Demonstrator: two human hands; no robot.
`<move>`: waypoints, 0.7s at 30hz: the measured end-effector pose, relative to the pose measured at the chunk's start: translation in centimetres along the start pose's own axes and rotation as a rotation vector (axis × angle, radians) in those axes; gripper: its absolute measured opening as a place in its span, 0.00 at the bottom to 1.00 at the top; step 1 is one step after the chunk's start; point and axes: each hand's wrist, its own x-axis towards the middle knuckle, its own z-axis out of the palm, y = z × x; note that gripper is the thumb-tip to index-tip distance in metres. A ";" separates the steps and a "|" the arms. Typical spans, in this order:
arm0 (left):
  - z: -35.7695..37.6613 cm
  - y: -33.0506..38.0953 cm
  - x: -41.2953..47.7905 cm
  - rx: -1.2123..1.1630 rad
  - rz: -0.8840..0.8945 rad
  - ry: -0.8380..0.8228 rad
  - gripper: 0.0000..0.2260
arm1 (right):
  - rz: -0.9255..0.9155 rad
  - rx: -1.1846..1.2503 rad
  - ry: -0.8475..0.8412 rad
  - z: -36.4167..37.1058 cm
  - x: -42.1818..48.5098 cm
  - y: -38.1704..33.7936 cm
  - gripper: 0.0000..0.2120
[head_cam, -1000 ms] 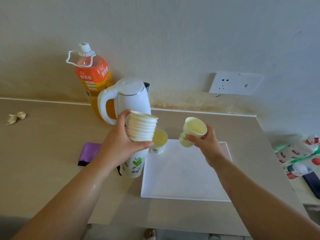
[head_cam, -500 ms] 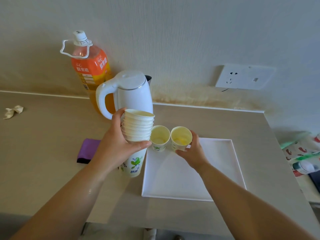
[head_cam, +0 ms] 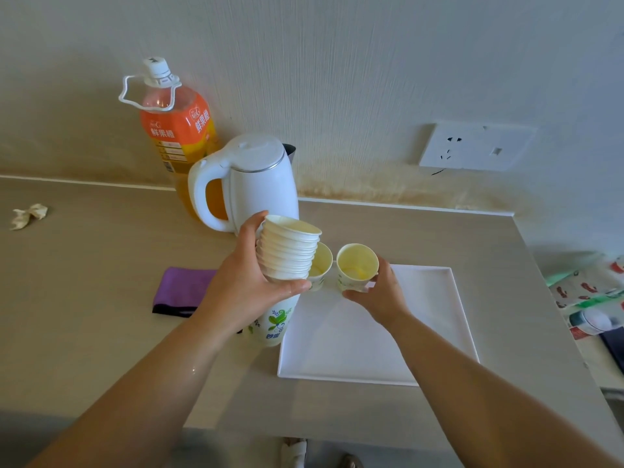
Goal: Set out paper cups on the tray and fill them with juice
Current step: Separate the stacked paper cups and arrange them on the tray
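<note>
My left hand grips a stack of nested white paper cups with green leaf print, held above the counter at the left edge of the white square tray. One empty paper cup stands at the tray's far left corner, partly hidden by the stack. Beside it stands a second empty cup, and my right hand holds it by its lower part on the tray. An orange juice bottle with a white cap and carry handle stands against the wall behind the kettle.
A white electric kettle stands just behind the cups. A purple cloth lies left of the tray, a crumpled paper at far left. A wall socket is at right. The counter's right edge borders a cluttered patterned surface.
My right hand brought the single cup down from the air and set it on the tray beside the first cup. The left hand kept holding the stack in about the same place.
</note>
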 end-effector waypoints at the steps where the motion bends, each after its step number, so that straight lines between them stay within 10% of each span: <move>1: 0.0 0.0 0.0 0.001 0.001 -0.008 0.47 | 0.016 0.005 -0.012 -0.3 0.0 0.2 0.42; 7: 1.0 1.0 -0.3 0.062 0.029 -0.062 0.49 | -0.099 0.196 0.255 -3.4 -3.5 -3.8 0.21; 14: 3.5 4.1 -0.1 0.233 0.175 -0.092 0.48 | -0.162 0.330 -0.410 -6.1 -5.8 -12.8 0.33; 21: 4.2 5.2 -0.1 0.284 0.243 -0.114 0.45 | -0.212 0.389 -0.380 -7.5 -6.5 -12.9 0.26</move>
